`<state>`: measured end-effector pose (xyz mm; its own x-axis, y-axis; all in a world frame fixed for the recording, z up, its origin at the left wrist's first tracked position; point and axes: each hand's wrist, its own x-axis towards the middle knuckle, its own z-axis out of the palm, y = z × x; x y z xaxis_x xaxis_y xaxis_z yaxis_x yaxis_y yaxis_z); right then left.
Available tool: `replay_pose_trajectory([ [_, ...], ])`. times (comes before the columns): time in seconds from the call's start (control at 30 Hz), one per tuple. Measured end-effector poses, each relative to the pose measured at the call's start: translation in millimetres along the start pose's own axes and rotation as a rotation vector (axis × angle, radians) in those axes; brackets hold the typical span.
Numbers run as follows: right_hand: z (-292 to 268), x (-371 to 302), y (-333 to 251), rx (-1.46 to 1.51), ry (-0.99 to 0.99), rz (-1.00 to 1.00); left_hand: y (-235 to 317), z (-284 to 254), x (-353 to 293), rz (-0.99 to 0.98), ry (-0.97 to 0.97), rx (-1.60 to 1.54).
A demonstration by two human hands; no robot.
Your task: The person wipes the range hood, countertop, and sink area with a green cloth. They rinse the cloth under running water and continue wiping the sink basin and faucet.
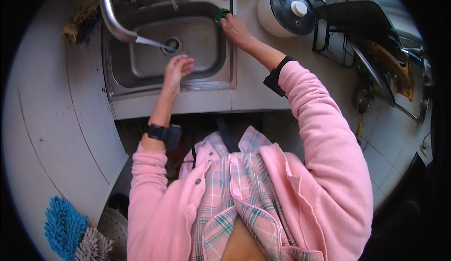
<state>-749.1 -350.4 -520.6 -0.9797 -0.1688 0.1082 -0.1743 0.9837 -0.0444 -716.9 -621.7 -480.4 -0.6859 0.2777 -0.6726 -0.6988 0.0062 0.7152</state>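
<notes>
A stainless steel sink [169, 86] lies in front of me, with water running from its curved metal faucet [112, 19] toward the drain [172, 44]. Over the near part of the basin, just below the stream, my left hand [176, 70] is held with loosely bent fingers and nothing in them. My right hand [237, 30] reaches to the far right rim of the sink. Its fingers are closed on a crumpled dark green scouring pad [221, 16], which touches the rim; part of it is hidden by the fingers.
A white cooker with a dark lid [293, 11] stands on the counter right of the sink. Beyond it is a black rack [357, 16] with boards and pans. A brown sponge-like clump [81, 20] sits at the far left. Blue and grey chenille mitts [66, 228] hang at lower left.
</notes>
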Motion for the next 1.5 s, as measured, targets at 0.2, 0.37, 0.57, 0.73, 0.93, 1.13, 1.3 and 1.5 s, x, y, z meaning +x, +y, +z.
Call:
replay_pose_trajectory([
  [0.2, -19.1, -84.3, -67.8, 0.109, -0.250, 0.005, 13.6, -31.3, -8.7, 0.027, 0.020, -0.012],
  [0.37, -43.8, -112.4, -56.6, 0.310, -0.053, 0.019, 13.0, -55.9, -16.3, 0.058, 0.031, -0.118],
  [0.57, -45.7, -126.2, -78.9, 0.299, -0.398, -0.006, 9.7, -97.4, -16.3, 0.096, 0.099, -0.238],
  [0.73, -38.4, -89.9, -130.2, 0.420, -0.517, -0.086, -1.1, -111.7, -12.7, 0.082, 0.125, -0.309],
  [0.93, 1.9, -15.4, -234.2, 0.563, -0.433, -0.176, 13.1, -141.7, -10.0, 0.243, 0.269, -0.280],
  [1.13, 44.3, 56.3, -356.6, 0.660, -0.169, -0.184, 31.7, -194.6, -22.3, 0.394, 0.529, -0.149],
  [1.3, 29.1, 104.5, -344.5, 0.734, -0.343, 0.109, 35.8, -196.1, -26.8, 0.366, 0.716, -0.112],
  [1.5, -46.3, 68.0, -328.8, 0.937, 0.284, 0.293, 41.9, -161.9, 0.9, -0.140, 0.014, -0.589],
])
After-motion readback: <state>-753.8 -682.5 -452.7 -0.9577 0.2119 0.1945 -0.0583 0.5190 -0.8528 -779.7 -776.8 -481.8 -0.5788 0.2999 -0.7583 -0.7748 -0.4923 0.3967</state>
